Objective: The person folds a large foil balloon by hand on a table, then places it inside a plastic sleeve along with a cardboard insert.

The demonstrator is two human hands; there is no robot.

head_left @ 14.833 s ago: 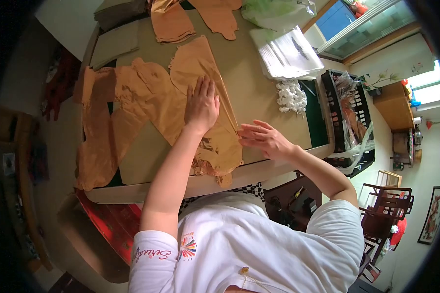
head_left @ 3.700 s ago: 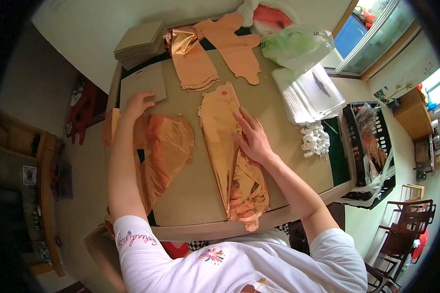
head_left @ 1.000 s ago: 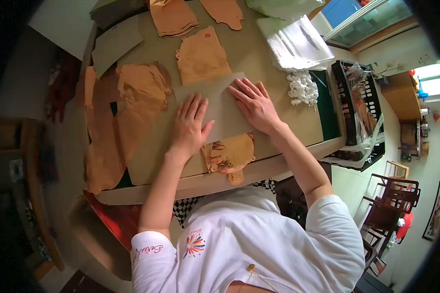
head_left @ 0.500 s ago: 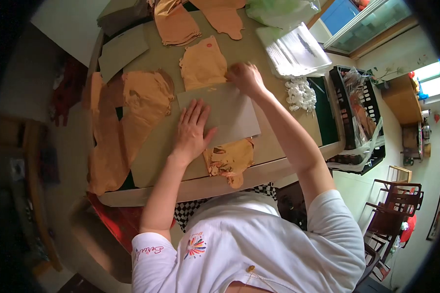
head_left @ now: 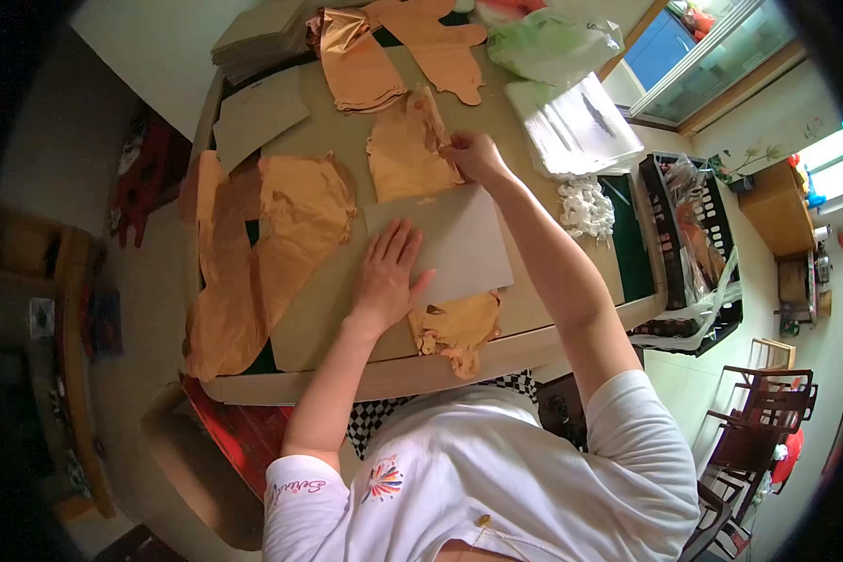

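Observation:
A flat, deflated copper-coloured foil balloon (head_left: 403, 155) lies on the table under a grey cardboard sheet (head_left: 464, 234). Its upper part shows beyond the sheet's far edge. A crinkled lower end (head_left: 459, 328) sticks out on the near side. My left hand (head_left: 391, 276) rests flat on the left half of the cardboard, fingers stretched out. At the balloon's right edge, my right hand (head_left: 473, 156) is pinching the foil, which is partly raised and folded inward there. The fingertips of that hand are partly hidden.
More copper foil balloons lie at the left (head_left: 290, 225) and far side (head_left: 440, 47). Grey cardboard sheets (head_left: 258, 117) are at the back left. Clear plastic bags (head_left: 576, 126), a white cord bundle (head_left: 585, 208) and a green-tinted bag (head_left: 553, 42) lie rightward. A black crate (head_left: 693, 253) stands beyond.
The balloon's right edge is now lifted and folded inward at my right hand. My left hand stays on the cardboard. The whole view has shifted slightly.

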